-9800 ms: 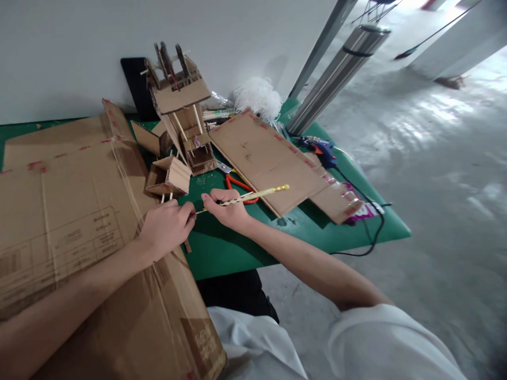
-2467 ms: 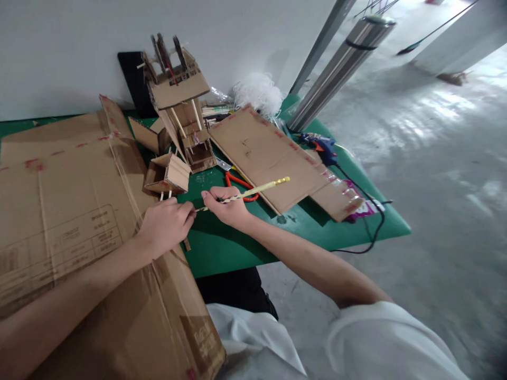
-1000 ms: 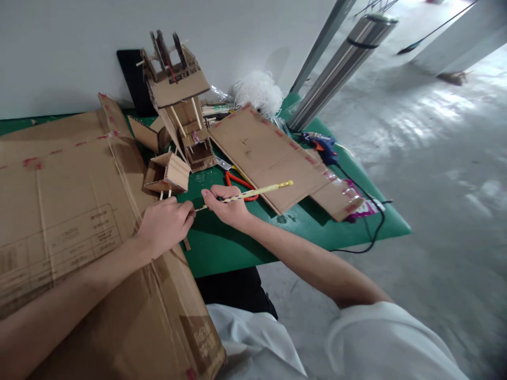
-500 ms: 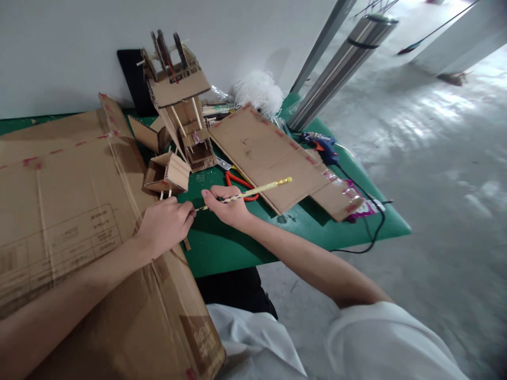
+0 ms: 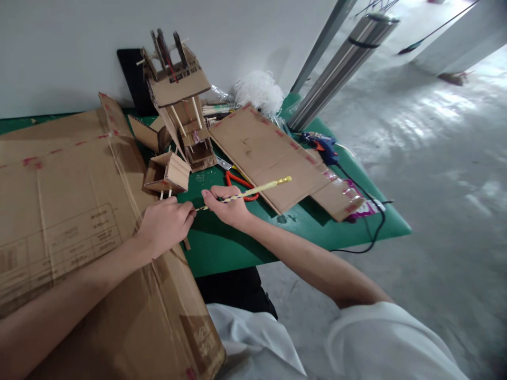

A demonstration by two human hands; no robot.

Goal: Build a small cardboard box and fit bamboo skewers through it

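My right hand (image 5: 229, 207) is closed around a yellow patterned pencil (image 5: 263, 187) with a metal-banded eraser end pointing up and to the right. The pencil's other end reaches the curled fingers of my left hand (image 5: 164, 221). What those left fingers grip is hidden from view. A small brown strip (image 5: 187, 244) sticks out just below them. Close above the left hand sits a small open cardboard box (image 5: 168, 171) on thin white sticks. Orange-handled scissors (image 5: 247, 195) lie just behind my right hand, partly covered.
A large cardboard sheet (image 5: 71, 174) covers the left side of the green table (image 5: 237, 250). Behind stands a cardboard structure (image 5: 182, 89). Flat cardboard (image 5: 269, 153), a glue gun (image 5: 322, 145) with a black cord, white stringy material (image 5: 259, 92) and a steel cylinder (image 5: 340, 74) are to the right.
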